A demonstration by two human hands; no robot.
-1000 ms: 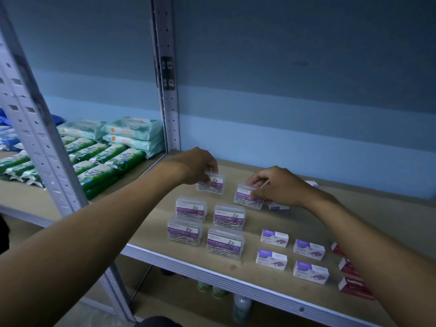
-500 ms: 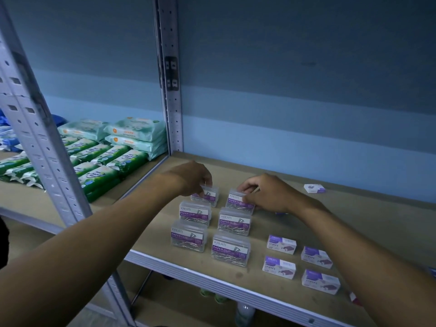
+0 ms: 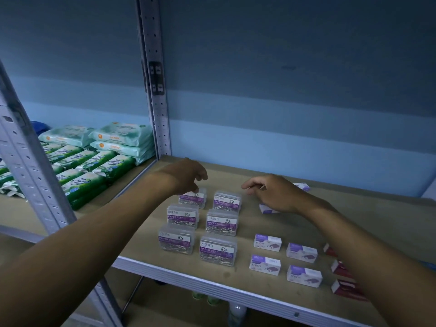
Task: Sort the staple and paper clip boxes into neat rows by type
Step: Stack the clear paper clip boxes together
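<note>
Both hands lifted off clip boxes [image 3: 221, 223] | left hand [image 3: 188, 175], right hand [image 3: 273, 192] loose, empty

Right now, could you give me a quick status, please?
Left hand and right hand open, above shelf. Six paper clip boxes in rows. Two staple boxes loose behind.

**Dim blue room, metal shelving**

I'm looking at a wall [image 3: 283, 67] painted in blue bands, darker above and paler lower down, in low light. A wooden shelf board [image 3: 354, 220] with a pale metal front edge runs below it. Perforated grey uprights [image 3: 157, 90] frame the bay. On the neighbouring shelf sit stacked green and white soft packs [image 3: 94, 161]. Bottles [image 3: 236, 312] show beneath.
</note>
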